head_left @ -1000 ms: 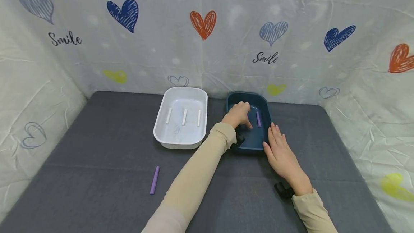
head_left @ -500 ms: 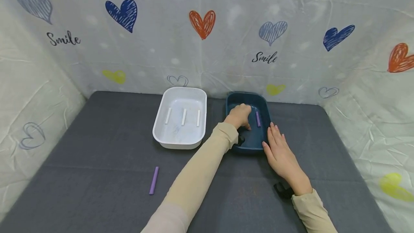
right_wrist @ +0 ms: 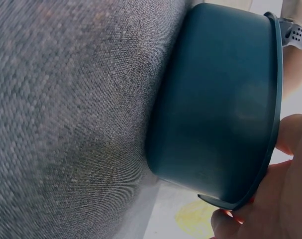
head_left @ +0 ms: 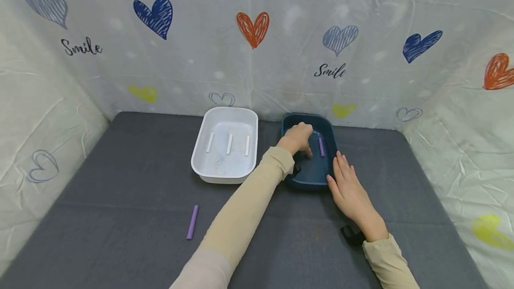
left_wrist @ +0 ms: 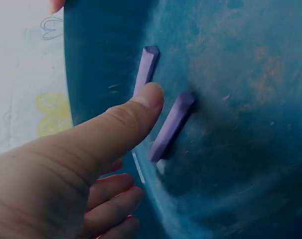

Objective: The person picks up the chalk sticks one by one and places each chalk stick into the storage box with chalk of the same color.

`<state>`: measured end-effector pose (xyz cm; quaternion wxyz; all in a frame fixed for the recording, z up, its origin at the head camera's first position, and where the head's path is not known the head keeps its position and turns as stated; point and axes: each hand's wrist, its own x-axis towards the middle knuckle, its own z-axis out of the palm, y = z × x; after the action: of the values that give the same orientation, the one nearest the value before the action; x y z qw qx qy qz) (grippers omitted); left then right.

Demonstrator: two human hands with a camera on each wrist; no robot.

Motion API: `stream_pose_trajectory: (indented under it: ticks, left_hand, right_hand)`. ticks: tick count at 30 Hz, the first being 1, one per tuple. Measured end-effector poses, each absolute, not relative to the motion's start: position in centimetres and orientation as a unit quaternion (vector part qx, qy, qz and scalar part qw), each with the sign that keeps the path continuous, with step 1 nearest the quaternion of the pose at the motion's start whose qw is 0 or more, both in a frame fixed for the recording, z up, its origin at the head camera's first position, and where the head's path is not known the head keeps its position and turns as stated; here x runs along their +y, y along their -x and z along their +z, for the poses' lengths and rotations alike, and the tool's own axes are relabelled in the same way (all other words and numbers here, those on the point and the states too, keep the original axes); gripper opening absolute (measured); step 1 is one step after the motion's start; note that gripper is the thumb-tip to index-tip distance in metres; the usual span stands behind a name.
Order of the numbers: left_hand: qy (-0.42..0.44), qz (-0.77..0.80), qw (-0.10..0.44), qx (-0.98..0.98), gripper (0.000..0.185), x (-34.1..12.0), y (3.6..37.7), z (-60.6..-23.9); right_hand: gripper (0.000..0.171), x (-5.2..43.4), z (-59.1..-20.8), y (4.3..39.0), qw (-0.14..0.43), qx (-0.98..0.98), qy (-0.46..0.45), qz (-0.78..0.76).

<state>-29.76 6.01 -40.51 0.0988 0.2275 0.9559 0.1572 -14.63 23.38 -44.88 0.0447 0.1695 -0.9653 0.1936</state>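
My left hand [head_left: 298, 138] reaches into the dark blue basin [head_left: 311, 177]. In the left wrist view its thumb stretches across, overlapping the view of a purple chalk stick [left_wrist: 145, 69], while the other fingers bend loosely below. A second purple chalk [left_wrist: 173, 127] lies on the basin floor just beside the thumb; the head view hides it behind the hand. The first chalk [head_left: 321, 147] shows to the right of the hand there. With fingers extended, my right hand [head_left: 351, 193] rests against the basin's right side, touching the rim [right_wrist: 279, 99].
Left of the blue basin stands a white basin [head_left: 224, 174] with three white chalk sticks [head_left: 229, 144] laid apart. Another purple chalk [head_left: 192, 222] lies on the grey cloth [head_left: 120, 235] nearer the front. A printed curtain [head_left: 201, 57] closes off the back and sides.
My left hand shifts only slightly inside the blue basin. The purple chalk glimpsed by its fingers a second ago is now hidden in the head view. My right hand stays put.
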Motion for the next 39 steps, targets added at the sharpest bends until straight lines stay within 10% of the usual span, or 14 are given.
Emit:
stream_pose_trajectory:
  ticks: [21,39]
  left_hand:
    - [-0.234,0.138,0.025,0.962,0.048,3.7,29.1,-37.6]
    - [-0.255,0.067,-0.022,0.964,0.077,0.9,27.5,-35.5]
  right_hand:
    - [0.063,23.3,-44.8,14.7,0.047,-0.965,-0.165,0.198]
    - [0.064,23.1,-44.9,14.5,0.046,-0.965,-0.166,0.199]
